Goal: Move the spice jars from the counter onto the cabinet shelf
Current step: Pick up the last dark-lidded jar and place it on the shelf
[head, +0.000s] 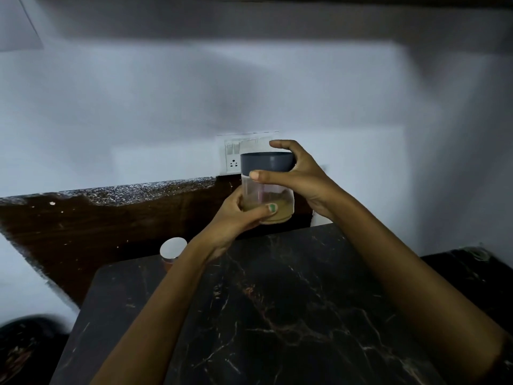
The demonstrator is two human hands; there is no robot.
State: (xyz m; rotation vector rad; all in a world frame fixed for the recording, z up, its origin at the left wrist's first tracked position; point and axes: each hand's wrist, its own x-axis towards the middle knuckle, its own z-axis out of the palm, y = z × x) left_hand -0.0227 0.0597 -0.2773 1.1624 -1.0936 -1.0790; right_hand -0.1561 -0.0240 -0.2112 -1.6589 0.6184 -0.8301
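A clear spice jar (270, 194) with a dark grey lid and a little yellowish powder at its bottom is held up in the air above the far edge of the dark marble counter (291, 307). My left hand (236, 215) grips its lower body from the left, thumb across the front. My right hand (299, 176) curls round the lid from the right, thumb on the front just under the lid. A second jar with a white lid (172, 249) stands behind my left forearm at the counter's far left. No cabinet shelf shows in the head view.
A white switch and socket plate (236, 155) sits on the pale wall right behind the held jar. A dark brown backsplash band (97, 218) runs along the wall to the left. Another dark counter surface (472, 276) lies lower at the right.
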